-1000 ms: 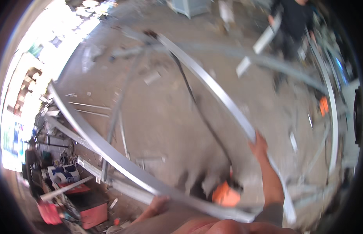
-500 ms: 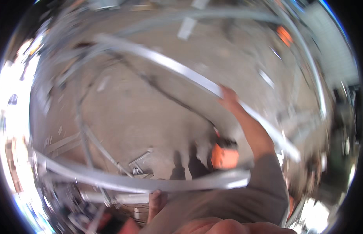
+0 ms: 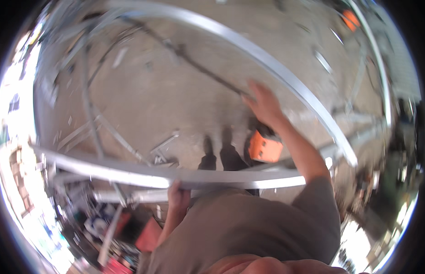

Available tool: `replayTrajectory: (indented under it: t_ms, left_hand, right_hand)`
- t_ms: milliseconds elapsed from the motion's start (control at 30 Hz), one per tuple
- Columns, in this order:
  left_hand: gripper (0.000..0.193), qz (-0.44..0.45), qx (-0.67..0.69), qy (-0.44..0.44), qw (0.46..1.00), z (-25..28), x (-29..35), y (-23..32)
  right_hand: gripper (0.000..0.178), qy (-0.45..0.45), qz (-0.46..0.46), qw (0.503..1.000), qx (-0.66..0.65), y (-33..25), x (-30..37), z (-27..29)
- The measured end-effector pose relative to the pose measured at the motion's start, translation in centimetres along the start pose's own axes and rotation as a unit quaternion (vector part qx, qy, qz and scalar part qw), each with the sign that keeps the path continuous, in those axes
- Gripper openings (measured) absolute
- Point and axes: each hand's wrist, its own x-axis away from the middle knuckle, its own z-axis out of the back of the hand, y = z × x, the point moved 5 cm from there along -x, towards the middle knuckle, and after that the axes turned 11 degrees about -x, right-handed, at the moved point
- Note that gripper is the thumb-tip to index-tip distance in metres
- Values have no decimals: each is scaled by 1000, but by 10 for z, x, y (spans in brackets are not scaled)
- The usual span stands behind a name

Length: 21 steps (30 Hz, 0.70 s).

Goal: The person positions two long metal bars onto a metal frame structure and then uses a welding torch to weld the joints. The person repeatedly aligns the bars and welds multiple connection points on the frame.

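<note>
A long grey metal bar [image 3: 107,173] runs across in front of my body, bowed by the lens. My left hand [image 3: 178,197] grips its near edge, with the thumb up against the bar and the other fingers mostly hidden. My right hand [image 3: 264,106] is out ahead, open, its fingers spread and slightly blurred, holding nothing. Beyond it, a second long metal bar [image 3: 272,66] slants from the far left down to the right; a gap shows between hand and bar. Below my right hand is an orange box-like thing [image 3: 266,147] with a dark top.
A dark cable [image 3: 194,64] crosses the concrete floor [image 3: 157,105]. Thin metal frame pieces [image 3: 116,137] stand at the left, and short offcuts [image 3: 323,61] lie at the right. A red container [image 3: 148,234] and clutter fill the near left. Another orange thing [image 3: 350,20] is at the far right.
My right hand has let go of the far bar and come off it, fingers now spread. My left hand and the near bar appear higher in the picture as the view has shifted.
</note>
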Motion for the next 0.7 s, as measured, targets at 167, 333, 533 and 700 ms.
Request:
replayTrajectory:
  t_ms: [167, 333, 533, 700]
  left_hand:
    - [34, -84, -388, -35, 917, -7, 12, 8]
    - [39, 68, -16, 9, 998, 5, 57, 9]
    - [63, 65, -66, -68, 993, 89, 111, -17]
    - [50, 22, -16, -165, 986, 157, 135, -33]
  right_hand:
    - [85, -375, -78, 915, -126, -105, 188, -96]
    - [92, -232, -33, 970, 57, -158, 293, -126]
    - [82, -162, -92, 981, 52, -183, 399, -169]
    - [81, -136, -116, 984, -1, -223, 478, -162]
